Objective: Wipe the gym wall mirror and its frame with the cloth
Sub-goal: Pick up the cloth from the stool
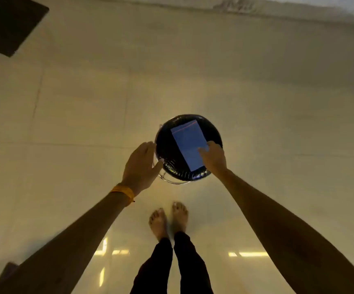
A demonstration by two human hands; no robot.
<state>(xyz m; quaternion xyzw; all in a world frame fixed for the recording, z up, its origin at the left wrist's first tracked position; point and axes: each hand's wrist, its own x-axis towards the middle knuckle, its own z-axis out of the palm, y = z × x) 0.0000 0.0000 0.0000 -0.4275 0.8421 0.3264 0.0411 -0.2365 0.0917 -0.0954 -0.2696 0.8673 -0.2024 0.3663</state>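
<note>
Dim, yellow-lit, fine detail lost. Left grip [140, 164] released, fingers straight against the left rim of the black bucket [167, 149]. Right grip [214, 155] laid on the blue cloth [187, 143]; cannot tell whether pinching its edge or only resting. Cloth spread flat across the bucket's mouth, under and just ahead of the right grip, hiding the inside. Thin red stripe near its far end, the only marking made out. Dark mat [8, 22] well beyond the left grip, cut off at the corner.

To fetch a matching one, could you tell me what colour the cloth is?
The cloth is blue with a thin red stripe; head view.
</note>
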